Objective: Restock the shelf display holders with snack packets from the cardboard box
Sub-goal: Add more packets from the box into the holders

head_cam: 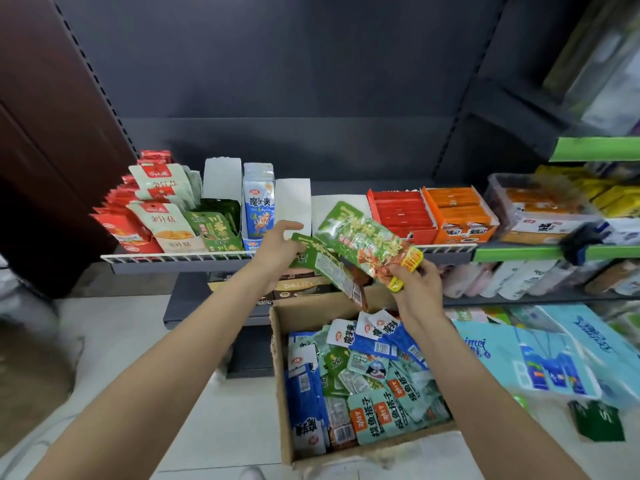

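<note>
Green packets: a loose fan of green snack packets (pixel 360 244) sits in mid-air in front of the shelf lip (pixel 180 257), above the far end of the cardboard box (pixel 282 386).
Left hand: the left hand (pixel 277 249) is closed on the fan's left end, fingers curled over the top edge at 9 o'clock of the bundle.
Right hand: the right hand (pixel 417 289) pinches the lower right corner at 4 o'clock, by the yellow tag.
Slip risk: in my judgement the lower packet (pixel 341 277), hanging down towards 6 o'clock, is the loosest; the film looks glossy, and a relaxed pinch could drop it into the box or onto the floor.
Wrong slot risk: the matching green holder (pixel 218 226) lies at 9 o'clock of the bundle, beside the blue carton (pixel 259 206); the empty white holders (pixel 292 202) are nearer, so a misfile is easy.
Snag risk: the ribbed shelf lip runs just below the holders' mouths; a low approach could catch packet corners on it.
Knock risk: holders stand touching side by side, so a wide push may tip the beige packets (pixel 166 216).
Open room: clear air above the holders to the dark back panel (pixel 277 81); entry from 12 o'clock looks freest.
</note>
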